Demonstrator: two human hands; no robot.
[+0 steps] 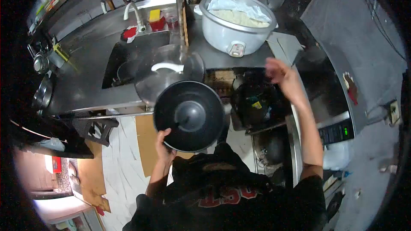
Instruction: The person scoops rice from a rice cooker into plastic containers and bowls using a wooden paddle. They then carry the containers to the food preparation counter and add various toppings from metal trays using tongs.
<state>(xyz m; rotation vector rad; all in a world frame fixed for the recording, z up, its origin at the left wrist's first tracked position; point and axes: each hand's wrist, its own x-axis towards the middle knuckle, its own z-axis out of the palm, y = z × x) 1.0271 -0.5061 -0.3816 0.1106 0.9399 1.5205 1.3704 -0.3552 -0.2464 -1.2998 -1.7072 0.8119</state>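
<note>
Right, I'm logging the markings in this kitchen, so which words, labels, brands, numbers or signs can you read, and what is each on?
"S": middle red letter on the black shirt; the letters around it are too distorted to read surely.
Green digits on the dark appliance panel: too small to read.
Front label on the white cooker: too small to read.
</note>
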